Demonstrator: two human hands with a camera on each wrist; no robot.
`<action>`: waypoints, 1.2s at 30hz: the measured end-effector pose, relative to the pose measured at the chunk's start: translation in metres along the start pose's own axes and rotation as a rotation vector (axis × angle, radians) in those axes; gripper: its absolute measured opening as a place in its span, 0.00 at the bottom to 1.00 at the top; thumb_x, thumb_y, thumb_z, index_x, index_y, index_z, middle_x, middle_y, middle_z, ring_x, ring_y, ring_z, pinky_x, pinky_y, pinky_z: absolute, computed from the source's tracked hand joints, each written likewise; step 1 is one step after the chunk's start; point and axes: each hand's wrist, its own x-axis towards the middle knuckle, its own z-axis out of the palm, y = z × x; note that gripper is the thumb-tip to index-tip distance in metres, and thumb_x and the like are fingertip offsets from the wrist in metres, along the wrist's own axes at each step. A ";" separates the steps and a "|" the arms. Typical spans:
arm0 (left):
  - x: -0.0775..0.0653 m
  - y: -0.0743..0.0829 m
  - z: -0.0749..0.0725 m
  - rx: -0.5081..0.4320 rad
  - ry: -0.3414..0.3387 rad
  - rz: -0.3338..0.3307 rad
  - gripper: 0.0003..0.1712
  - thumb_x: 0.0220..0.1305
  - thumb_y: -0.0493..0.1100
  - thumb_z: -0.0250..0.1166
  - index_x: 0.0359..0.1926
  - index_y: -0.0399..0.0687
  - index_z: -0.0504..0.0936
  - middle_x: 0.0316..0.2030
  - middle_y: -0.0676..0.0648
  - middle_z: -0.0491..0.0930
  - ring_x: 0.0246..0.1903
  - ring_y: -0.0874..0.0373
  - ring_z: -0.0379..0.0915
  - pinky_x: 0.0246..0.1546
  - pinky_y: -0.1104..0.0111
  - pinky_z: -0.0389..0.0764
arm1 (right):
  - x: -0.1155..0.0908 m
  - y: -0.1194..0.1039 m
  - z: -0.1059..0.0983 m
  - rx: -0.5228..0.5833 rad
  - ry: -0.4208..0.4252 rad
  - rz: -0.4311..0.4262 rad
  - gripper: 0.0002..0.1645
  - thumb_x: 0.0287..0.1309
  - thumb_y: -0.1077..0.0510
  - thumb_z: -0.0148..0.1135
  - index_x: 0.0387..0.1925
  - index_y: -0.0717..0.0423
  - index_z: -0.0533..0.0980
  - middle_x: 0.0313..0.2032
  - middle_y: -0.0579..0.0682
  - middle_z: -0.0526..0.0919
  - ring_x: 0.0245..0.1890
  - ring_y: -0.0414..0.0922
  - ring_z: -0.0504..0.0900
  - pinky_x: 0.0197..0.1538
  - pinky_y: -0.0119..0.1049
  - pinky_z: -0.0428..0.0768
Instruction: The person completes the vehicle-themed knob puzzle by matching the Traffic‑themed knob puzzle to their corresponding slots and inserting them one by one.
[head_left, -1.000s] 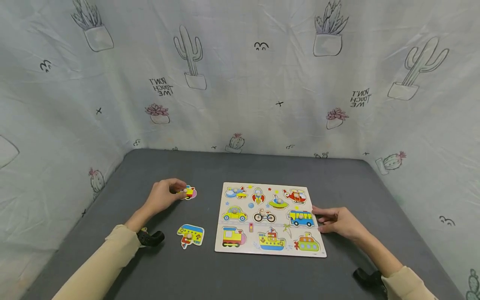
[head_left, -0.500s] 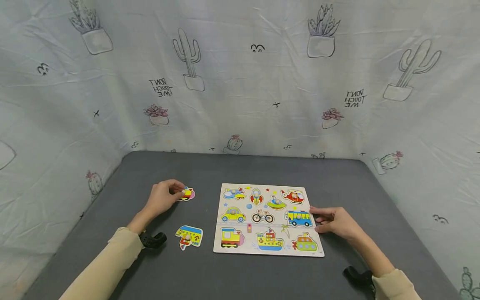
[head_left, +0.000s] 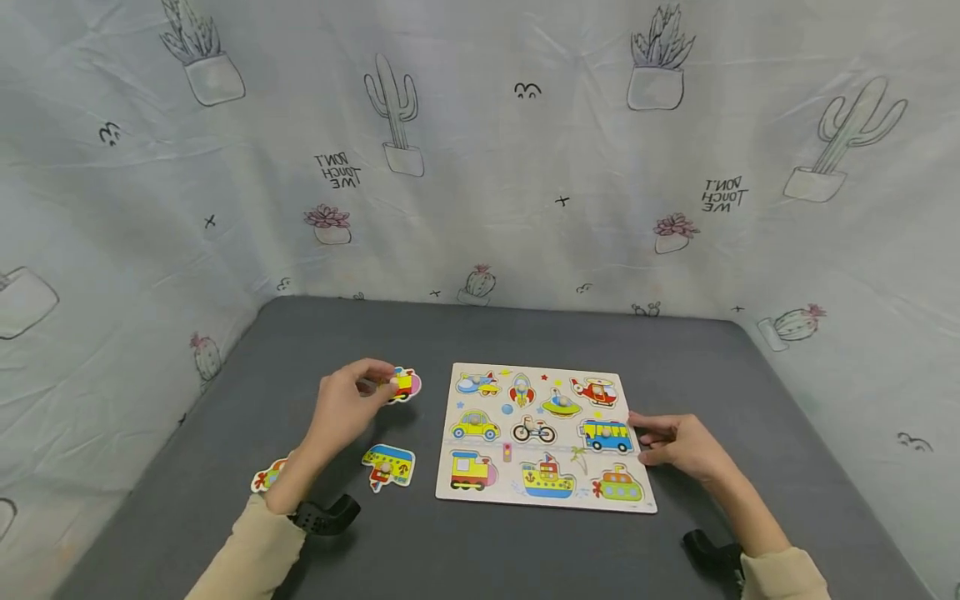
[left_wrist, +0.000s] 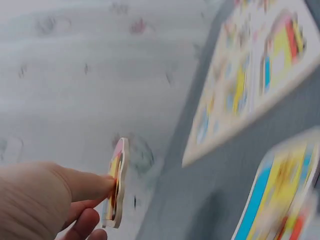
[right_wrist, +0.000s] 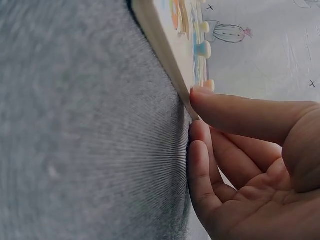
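Note:
My left hand pinches a wooden train puzzle piece at the left of the table. In the left wrist view, the train piece stands tilted on edge between thumb and fingers, apart from the table. Near that hand lies a ship puzzle piece, turned upside down. A vehicle puzzle board lies flat to the right; its bottom row shows a train, a ship and a submarine without knobs. My right hand holds the board's right edge, with thumb and fingertips against it.
Another piece with a red propeller lies at the left, partly hidden by my left forearm. Knobbed pieces, including a bus and a helicopter, sit in the board. A patterned curtain surrounds the grey table.
My left hand has shifted right and lifted the train piece from the table. The propeller piece has come into view behind the left forearm. My right hand stays at the board's edge.

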 end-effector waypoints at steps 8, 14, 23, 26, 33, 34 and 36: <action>-0.033 0.029 0.041 -0.155 -0.051 -0.109 0.13 0.58 0.40 0.74 0.45 0.49 0.85 0.37 0.57 0.83 0.36 0.61 0.77 0.38 0.65 0.78 | 0.001 0.000 0.001 -0.061 0.018 -0.002 0.36 0.45 0.71 0.75 0.59 0.72 0.74 0.58 0.64 0.76 0.43 0.50 0.78 0.38 0.32 0.79; -0.045 0.035 0.065 -0.105 -0.136 -0.034 0.12 0.56 0.38 0.75 0.41 0.51 0.86 0.34 0.59 0.81 0.33 0.60 0.75 0.36 0.64 0.77 | -0.001 -0.001 0.004 -0.051 0.034 0.021 0.36 0.45 0.72 0.75 0.59 0.71 0.74 0.61 0.64 0.74 0.44 0.50 0.77 0.38 0.33 0.79; -0.054 0.040 0.079 -0.169 -0.304 -0.033 0.09 0.55 0.38 0.75 0.38 0.52 0.87 0.33 0.59 0.81 0.33 0.61 0.76 0.36 0.66 0.78 | 0.002 -0.001 0.004 -0.051 0.052 0.044 0.37 0.44 0.72 0.75 0.60 0.70 0.74 0.61 0.64 0.73 0.43 0.50 0.77 0.37 0.34 0.80; -0.057 0.039 0.081 -0.178 -0.330 -0.045 0.09 0.54 0.37 0.75 0.37 0.51 0.87 0.33 0.58 0.80 0.34 0.61 0.76 0.36 0.66 0.79 | 0.002 -0.001 0.004 -0.046 0.041 0.039 0.37 0.45 0.72 0.75 0.60 0.70 0.74 0.62 0.64 0.73 0.43 0.50 0.77 0.37 0.34 0.80; -0.057 0.039 0.084 -0.196 -0.332 -0.043 0.09 0.55 0.37 0.75 0.37 0.50 0.86 0.33 0.58 0.81 0.34 0.61 0.76 0.35 0.66 0.77 | -0.002 -0.002 0.001 -0.040 0.030 0.028 0.37 0.45 0.71 0.75 0.60 0.70 0.73 0.62 0.64 0.72 0.45 0.51 0.78 0.38 0.33 0.79; -0.057 0.039 0.084 -0.206 -0.333 -0.044 0.09 0.55 0.37 0.75 0.37 0.50 0.87 0.32 0.58 0.81 0.34 0.62 0.77 0.35 0.66 0.77 | -0.002 -0.002 0.001 -0.042 0.031 0.031 0.37 0.45 0.70 0.75 0.60 0.69 0.74 0.62 0.64 0.73 0.45 0.50 0.78 0.38 0.33 0.79; -0.058 0.040 0.084 -0.213 -0.340 -0.047 0.09 0.54 0.37 0.76 0.37 0.50 0.87 0.32 0.58 0.82 0.33 0.62 0.77 0.35 0.66 0.77 | -0.002 -0.002 0.001 -0.043 0.034 0.039 0.37 0.45 0.70 0.75 0.60 0.69 0.74 0.61 0.63 0.74 0.44 0.50 0.78 0.37 0.33 0.79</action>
